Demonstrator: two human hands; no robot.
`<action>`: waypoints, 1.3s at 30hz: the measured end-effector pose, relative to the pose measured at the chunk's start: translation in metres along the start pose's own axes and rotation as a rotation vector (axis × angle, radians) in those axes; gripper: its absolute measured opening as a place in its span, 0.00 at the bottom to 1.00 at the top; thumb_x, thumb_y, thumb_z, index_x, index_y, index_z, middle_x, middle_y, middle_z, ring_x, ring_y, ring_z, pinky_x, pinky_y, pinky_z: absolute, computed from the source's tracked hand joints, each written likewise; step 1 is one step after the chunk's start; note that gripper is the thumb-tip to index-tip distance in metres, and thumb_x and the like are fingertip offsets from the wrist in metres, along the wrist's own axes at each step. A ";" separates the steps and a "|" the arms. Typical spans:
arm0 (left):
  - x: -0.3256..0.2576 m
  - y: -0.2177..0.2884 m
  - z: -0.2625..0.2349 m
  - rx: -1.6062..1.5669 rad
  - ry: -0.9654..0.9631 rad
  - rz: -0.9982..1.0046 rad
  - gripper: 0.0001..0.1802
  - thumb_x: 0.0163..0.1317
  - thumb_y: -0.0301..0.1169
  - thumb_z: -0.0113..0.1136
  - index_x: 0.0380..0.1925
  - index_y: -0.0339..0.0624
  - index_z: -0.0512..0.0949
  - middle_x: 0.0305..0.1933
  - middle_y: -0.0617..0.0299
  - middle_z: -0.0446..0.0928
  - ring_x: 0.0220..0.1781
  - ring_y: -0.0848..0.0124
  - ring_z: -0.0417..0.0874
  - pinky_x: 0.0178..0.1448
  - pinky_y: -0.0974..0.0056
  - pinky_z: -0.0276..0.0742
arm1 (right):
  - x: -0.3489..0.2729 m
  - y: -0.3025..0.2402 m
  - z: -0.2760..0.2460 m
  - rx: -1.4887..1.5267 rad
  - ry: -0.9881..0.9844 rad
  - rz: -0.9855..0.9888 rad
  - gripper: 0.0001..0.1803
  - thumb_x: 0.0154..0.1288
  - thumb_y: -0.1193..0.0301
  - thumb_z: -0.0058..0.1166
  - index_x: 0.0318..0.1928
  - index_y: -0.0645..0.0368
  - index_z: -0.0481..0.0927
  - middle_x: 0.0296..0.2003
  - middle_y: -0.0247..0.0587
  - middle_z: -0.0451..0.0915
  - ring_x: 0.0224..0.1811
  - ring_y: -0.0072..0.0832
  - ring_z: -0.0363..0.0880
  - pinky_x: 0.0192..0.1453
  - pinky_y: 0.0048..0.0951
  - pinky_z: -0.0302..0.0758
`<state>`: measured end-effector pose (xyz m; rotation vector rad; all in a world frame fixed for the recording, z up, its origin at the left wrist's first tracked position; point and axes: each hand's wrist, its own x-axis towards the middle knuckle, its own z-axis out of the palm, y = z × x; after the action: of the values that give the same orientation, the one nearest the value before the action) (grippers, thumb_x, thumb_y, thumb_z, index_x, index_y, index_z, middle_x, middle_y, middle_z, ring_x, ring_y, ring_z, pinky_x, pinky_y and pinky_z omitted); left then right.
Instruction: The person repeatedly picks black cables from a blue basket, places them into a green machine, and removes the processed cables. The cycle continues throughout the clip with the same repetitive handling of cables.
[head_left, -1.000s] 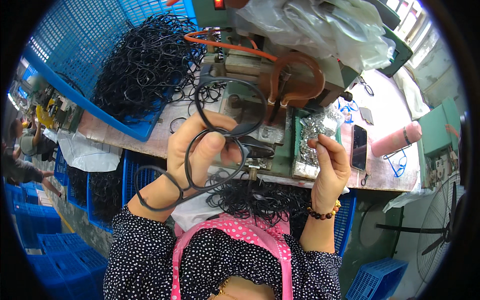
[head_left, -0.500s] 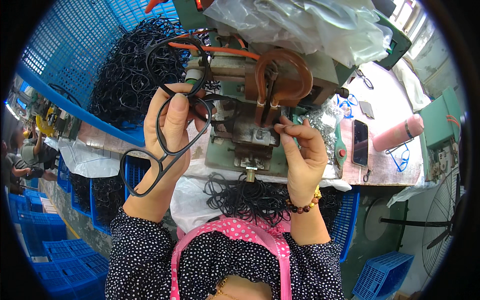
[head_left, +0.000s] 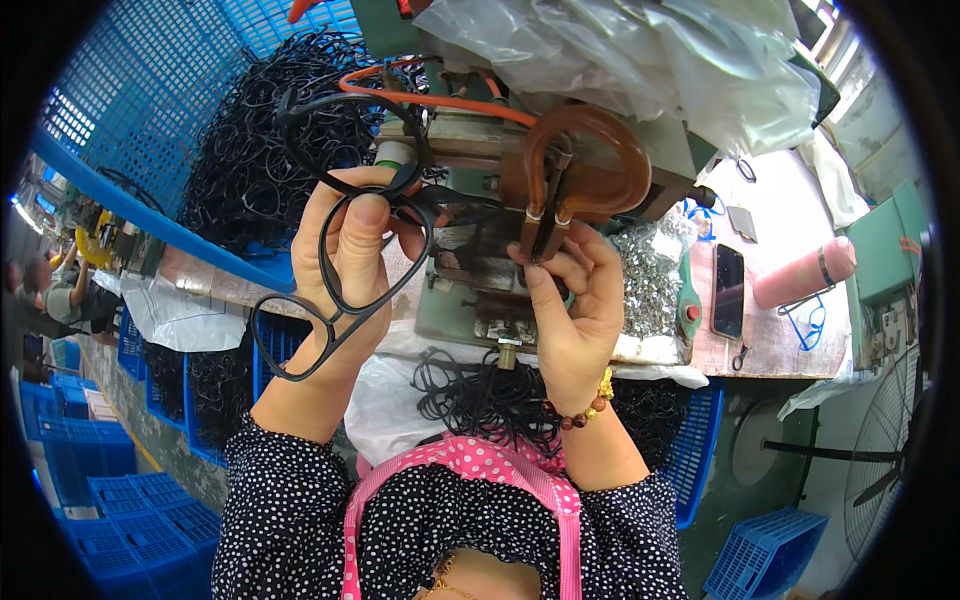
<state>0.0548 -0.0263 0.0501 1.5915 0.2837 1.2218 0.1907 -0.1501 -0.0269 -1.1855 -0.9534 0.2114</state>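
Black frames sit pinched in the left grip; prongs beside the right grip, its hold unclear, could drop, nipping fingertips.

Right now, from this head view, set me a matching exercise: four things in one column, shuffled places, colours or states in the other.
Things:
1. Left hand
2. Phone
3. Right hand
4. Bottle

Descriptions:
A. Fingertips below the brown tube loop
B. Pink
C. Gripping black eyeglass frames
D. Flat on the table, dark-screened

Pairs: 1-C, 2-D, 3-A, 4-B
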 end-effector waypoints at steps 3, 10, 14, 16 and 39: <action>-0.001 0.001 0.001 0.017 0.009 -0.008 0.20 0.75 0.43 0.53 0.48 0.34 0.76 0.38 0.54 0.84 0.33 0.75 0.80 0.36 0.71 0.74 | 0.000 -0.001 0.003 0.067 0.005 0.003 0.27 0.70 0.84 0.51 0.67 0.69 0.60 0.50 0.50 0.83 0.57 0.34 0.81 0.68 0.35 0.70; 0.000 0.001 0.004 0.017 0.025 0.007 0.19 0.76 0.41 0.53 0.48 0.34 0.77 0.38 0.55 0.84 0.32 0.76 0.78 0.37 0.72 0.74 | 0.000 -0.012 0.004 0.136 0.020 0.109 0.26 0.71 0.83 0.51 0.66 0.70 0.61 0.51 0.50 0.82 0.57 0.32 0.81 0.65 0.31 0.72; 0.000 0.001 0.004 0.020 0.037 0.013 0.17 0.76 0.40 0.53 0.48 0.35 0.77 0.37 0.56 0.84 0.30 0.77 0.77 0.36 0.73 0.73 | 0.001 -0.019 0.009 0.283 0.058 0.180 0.23 0.71 0.83 0.51 0.64 0.70 0.64 0.49 0.47 0.84 0.55 0.26 0.82 0.63 0.25 0.72; -0.001 0.000 0.004 0.021 0.038 0.018 0.17 0.76 0.40 0.53 0.48 0.35 0.77 0.36 0.58 0.84 0.29 0.78 0.76 0.36 0.73 0.73 | 0.000 -0.021 0.012 0.345 0.077 0.202 0.23 0.71 0.84 0.49 0.64 0.70 0.64 0.49 0.49 0.84 0.55 0.27 0.82 0.63 0.25 0.72; -0.025 -0.004 0.039 0.263 -0.306 -0.098 0.13 0.73 0.37 0.56 0.45 0.37 0.78 0.31 0.61 0.80 0.29 0.77 0.78 0.34 0.73 0.74 | -0.001 -0.020 -0.064 -0.101 0.252 0.031 0.17 0.71 0.84 0.48 0.59 0.67 0.72 0.51 0.48 0.82 0.56 0.30 0.80 0.66 0.30 0.70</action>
<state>0.0767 -0.0643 0.0359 1.9401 0.3306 0.8757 0.2295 -0.2026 -0.0142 -1.2867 -0.7313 0.0368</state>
